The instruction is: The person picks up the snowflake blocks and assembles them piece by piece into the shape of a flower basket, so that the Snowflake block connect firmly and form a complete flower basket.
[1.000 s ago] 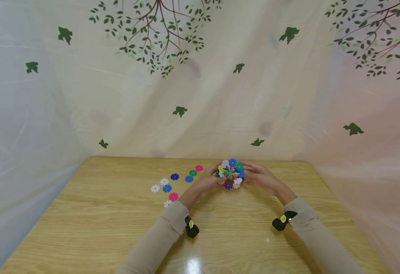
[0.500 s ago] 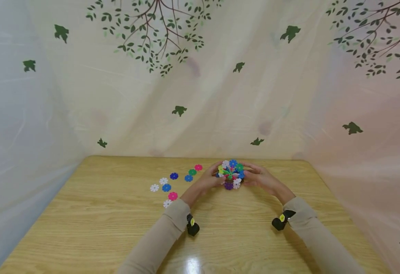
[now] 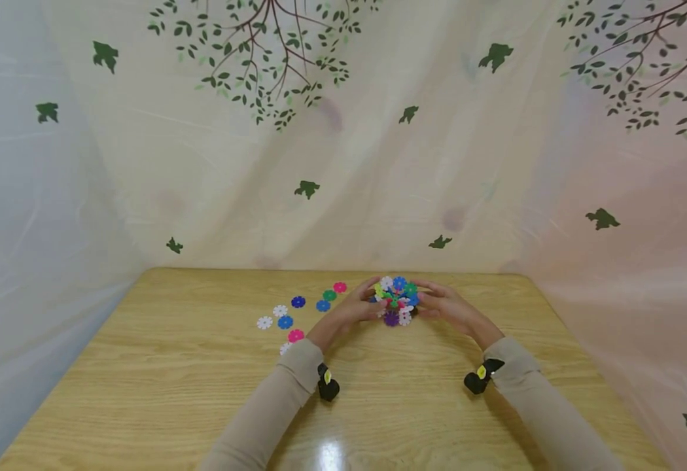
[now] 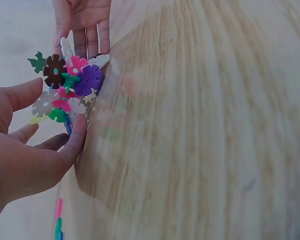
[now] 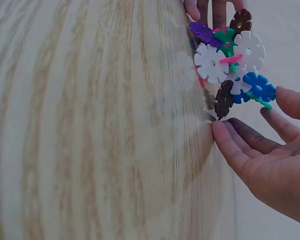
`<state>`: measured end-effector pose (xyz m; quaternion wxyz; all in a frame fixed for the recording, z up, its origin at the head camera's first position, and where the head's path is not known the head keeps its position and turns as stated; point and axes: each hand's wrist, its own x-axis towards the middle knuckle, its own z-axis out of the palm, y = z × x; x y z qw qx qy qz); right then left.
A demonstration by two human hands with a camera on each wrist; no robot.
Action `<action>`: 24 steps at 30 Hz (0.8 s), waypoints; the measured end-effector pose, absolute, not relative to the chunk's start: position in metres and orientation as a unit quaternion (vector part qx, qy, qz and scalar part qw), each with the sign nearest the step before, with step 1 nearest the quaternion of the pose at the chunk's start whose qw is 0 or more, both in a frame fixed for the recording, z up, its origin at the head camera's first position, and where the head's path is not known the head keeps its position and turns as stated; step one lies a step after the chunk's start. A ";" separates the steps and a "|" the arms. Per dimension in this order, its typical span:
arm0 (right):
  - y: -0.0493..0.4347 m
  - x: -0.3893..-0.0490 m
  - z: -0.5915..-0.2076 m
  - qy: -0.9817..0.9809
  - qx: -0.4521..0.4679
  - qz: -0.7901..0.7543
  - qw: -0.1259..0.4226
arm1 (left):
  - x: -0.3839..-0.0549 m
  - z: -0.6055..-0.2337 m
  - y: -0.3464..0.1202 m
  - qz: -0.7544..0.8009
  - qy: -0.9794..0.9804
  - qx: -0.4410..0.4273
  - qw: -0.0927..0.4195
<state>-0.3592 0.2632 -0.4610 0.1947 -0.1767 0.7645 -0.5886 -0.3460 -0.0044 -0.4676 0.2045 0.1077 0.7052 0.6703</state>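
Note:
A ball-like cluster of interlocking flower-shaped plastic discs (image 3: 392,318) sits near the table's far edge in the head view. Its discs are purple, white, blue, green, pink, brown and yellow. My left hand (image 3: 352,309) holds it from the left; in the left wrist view, thumb and fingers of the left hand (image 4: 30,155) curve round the discs. From the right, my right hand (image 3: 455,311) holds the other side. In the right wrist view, the right hand (image 5: 275,165) has its thumb at a blue disc (image 5: 259,86) and its other fingertips low, by a brown disc (image 5: 223,99).
Several loose discs lie left of the hands, among them a dark blue disc (image 3: 298,301), a white disc (image 3: 264,322) and a pink disc (image 3: 340,287). The wooden table (image 3: 161,392) ends at a printed cloth backdrop (image 3: 231,196).
The cluster has tipped slightly between the hands, its upper discs sinking a little. Both hands keep their places around it, and the loose discs have not moved.

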 end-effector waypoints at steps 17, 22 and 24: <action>0.235 -0.354 -0.429 0.786 -0.183 -0.584 0.091 | -0.333 -0.441 -0.068 0.685 0.695 0.152 0.158; 0.202 -0.341 -0.410 0.789 -0.209 -0.577 0.036 | -0.321 -0.426 -0.110 0.621 0.754 0.176 0.123; 0.186 -0.337 -0.407 0.791 -0.227 -0.568 0.024 | -0.316 -0.424 -0.126 0.589 0.778 0.187 0.111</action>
